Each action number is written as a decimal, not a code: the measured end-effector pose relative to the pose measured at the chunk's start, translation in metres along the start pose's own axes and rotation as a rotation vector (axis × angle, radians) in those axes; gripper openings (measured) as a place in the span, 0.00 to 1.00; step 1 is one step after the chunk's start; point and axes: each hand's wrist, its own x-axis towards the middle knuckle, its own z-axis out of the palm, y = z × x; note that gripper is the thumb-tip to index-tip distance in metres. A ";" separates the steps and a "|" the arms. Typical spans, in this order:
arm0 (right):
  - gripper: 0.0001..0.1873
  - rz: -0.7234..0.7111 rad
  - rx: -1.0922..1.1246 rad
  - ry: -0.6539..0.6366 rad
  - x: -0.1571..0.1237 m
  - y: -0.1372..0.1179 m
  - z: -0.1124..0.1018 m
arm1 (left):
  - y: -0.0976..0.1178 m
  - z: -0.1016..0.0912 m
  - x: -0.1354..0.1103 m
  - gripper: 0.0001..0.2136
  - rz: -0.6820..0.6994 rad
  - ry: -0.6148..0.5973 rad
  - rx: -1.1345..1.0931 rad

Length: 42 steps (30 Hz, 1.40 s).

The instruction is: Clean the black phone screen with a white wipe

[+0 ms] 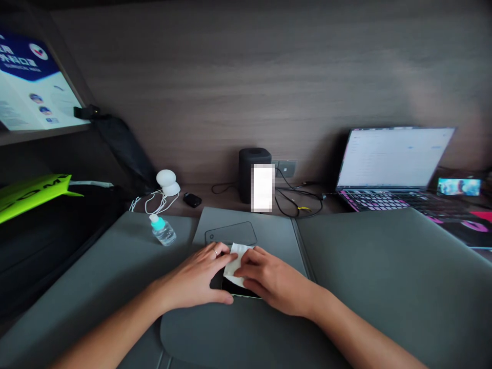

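Note:
A dark phone lies flat on the grey desk mat, mostly covered by my hands. My left hand rests on its left side, fingers curled over the edge, a ring on one finger. My right hand presses a small white wipe onto the phone's upper part with pinched fingers. Just behind the hands lies a clear phone case. A small bottle with a teal cap lies on its side to the left.
A black cylinder speaker with cables stands at the back wall. An open laptop sits at the right, a lit phone beyond it. A white round lamp, a small black fob and a dark bag are at the left.

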 end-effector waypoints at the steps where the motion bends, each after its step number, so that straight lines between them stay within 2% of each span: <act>1: 0.14 -0.010 -0.001 -0.005 0.000 -0.001 0.000 | 0.000 0.000 0.000 0.35 0.001 -0.002 -0.002; 14: 0.13 -0.106 0.038 -0.047 -0.001 -0.005 0.004 | -0.002 0.003 0.000 0.34 0.016 0.026 0.010; 24: 0.12 -0.088 0.021 -0.013 0.005 -0.004 0.012 | -0.001 0.000 -0.001 0.33 0.022 0.015 0.008; 31: 0.13 -0.119 0.116 -0.075 -0.003 0.004 0.000 | 0.003 -0.005 0.001 0.31 0.064 0.022 0.004; 34: 0.13 -0.097 0.091 -0.055 0.000 0.002 0.003 | 0.002 -0.004 0.001 0.29 0.070 0.026 0.007; 39: 0.13 -0.154 0.011 -0.020 0.008 -0.005 0.012 | 0.002 -0.003 0.001 0.23 0.071 0.047 0.010; 42: 0.12 -0.160 0.024 -0.031 0.007 -0.004 0.010 | 0.004 -0.005 0.002 0.24 0.056 0.037 0.010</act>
